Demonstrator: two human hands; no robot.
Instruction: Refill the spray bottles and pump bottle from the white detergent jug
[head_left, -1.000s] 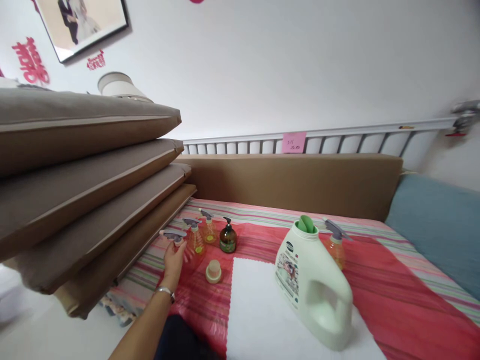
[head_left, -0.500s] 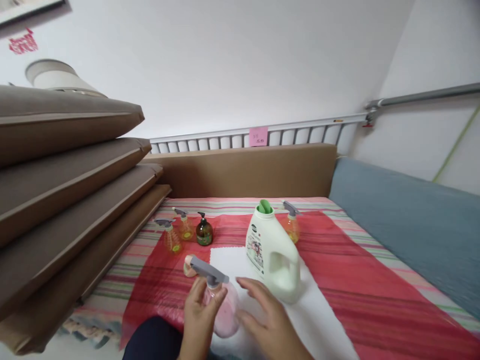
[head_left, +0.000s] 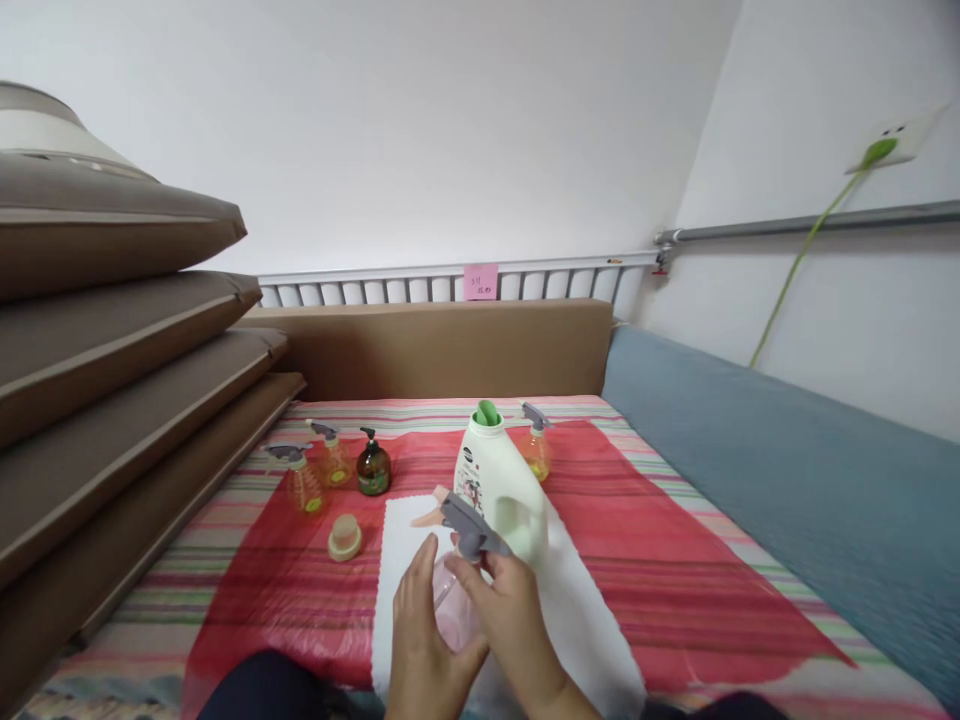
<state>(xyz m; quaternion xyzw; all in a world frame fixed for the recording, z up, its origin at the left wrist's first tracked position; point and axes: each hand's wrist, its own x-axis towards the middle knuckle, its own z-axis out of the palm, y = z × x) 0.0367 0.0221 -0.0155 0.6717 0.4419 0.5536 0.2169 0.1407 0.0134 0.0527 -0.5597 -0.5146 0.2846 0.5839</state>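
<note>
A pink see-through spray bottle with a grey trigger head stands upright in front of me over the white cloth. My left hand is curled around the bottle's body, thumb towards me. At the neck, just under the trigger head, the fingers of my right hand are closed on the bottle's collar. Its nozzle end is peach-coloured and points left. Right behind it stands a pale green detergent jug with a green spout and no cap on. The jug's lower front is partly hidden by the bottle and my hand.
A cream cap lies on the red sheet to the left. Farther back are two yellow spray bottles, a dark pump bottle and another yellow sprayer behind the jug. Stacked brown cushions rise on the left.
My right hand, open beside the bottle before, has closed on its neck. My left hand has shifted from the neck down to the body. The view has turned right.
</note>
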